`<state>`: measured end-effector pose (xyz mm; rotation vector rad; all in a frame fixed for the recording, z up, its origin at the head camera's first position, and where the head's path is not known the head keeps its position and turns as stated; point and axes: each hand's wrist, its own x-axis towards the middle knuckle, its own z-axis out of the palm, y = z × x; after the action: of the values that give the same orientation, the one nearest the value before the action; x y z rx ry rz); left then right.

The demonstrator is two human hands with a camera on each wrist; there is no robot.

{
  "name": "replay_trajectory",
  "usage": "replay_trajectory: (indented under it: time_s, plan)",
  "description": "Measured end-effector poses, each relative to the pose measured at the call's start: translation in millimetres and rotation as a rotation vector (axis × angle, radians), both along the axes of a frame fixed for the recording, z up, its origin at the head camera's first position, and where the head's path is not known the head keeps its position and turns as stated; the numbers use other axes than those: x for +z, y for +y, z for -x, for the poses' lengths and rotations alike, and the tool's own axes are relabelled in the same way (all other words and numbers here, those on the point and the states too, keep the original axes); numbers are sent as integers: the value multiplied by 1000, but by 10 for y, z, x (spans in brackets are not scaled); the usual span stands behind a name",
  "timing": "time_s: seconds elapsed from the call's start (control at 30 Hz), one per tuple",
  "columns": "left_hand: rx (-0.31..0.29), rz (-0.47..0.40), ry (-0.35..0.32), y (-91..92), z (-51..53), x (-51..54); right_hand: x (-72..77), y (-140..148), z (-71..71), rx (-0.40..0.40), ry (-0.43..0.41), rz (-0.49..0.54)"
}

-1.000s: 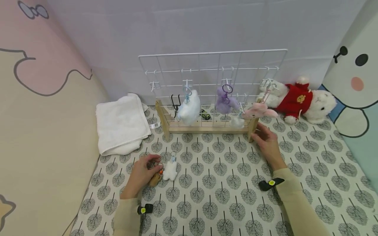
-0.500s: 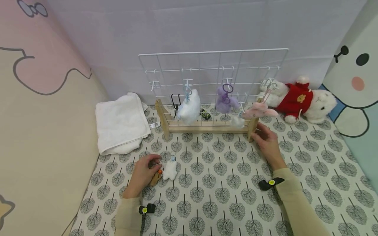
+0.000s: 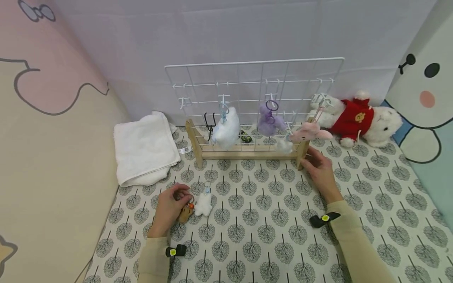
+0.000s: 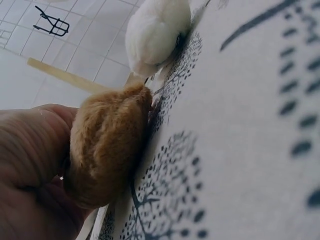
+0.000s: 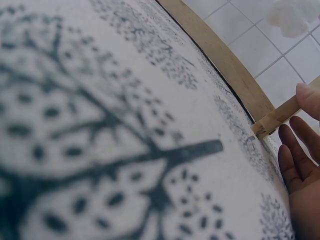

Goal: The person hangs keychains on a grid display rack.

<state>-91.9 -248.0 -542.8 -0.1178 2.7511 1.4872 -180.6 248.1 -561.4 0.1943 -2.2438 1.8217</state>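
My left hand pinches a small brown plush keychain with an orange bead, low over the cloth. In the left wrist view the brown plush hides my fingertips. A white plush keychain lies flat just right of it. At the right end of the white wire rack, my right hand grips the wooden foot between thumb and fingers. From the rack's hooks hang a pale blue plush, a purple plush, a pink plush and a small white plush.
A folded white towel lies left of the rack. Behind its right end rests a white stuffed animal in a red sweater. A black hook hangs on the rack's left part. Tree-patterned cloth covers the table.
My left hand has shifted very slightly, and more of the brown keychain shows beside it. The right hand stays on the wooden foot.
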Motion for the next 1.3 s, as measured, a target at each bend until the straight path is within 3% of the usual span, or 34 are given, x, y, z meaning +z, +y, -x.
replay_trajectory:
  time_s: [0.3, 0.5, 0.8, 1.3]
  plan:
    - [43, -33, 10, 29, 18, 125, 44, 0, 1, -10, 0, 9]
    - [29, -20, 29, 19, 16, 217, 47, -9, -13, -4, -9, -1]
    - [32, 62, 121, -12, 57, 412, 53, -6, -6, 1, -15, -7]
    - [33, -22, 269, -38, 185, 717, 52, -4, -22, -3, -42, -16]
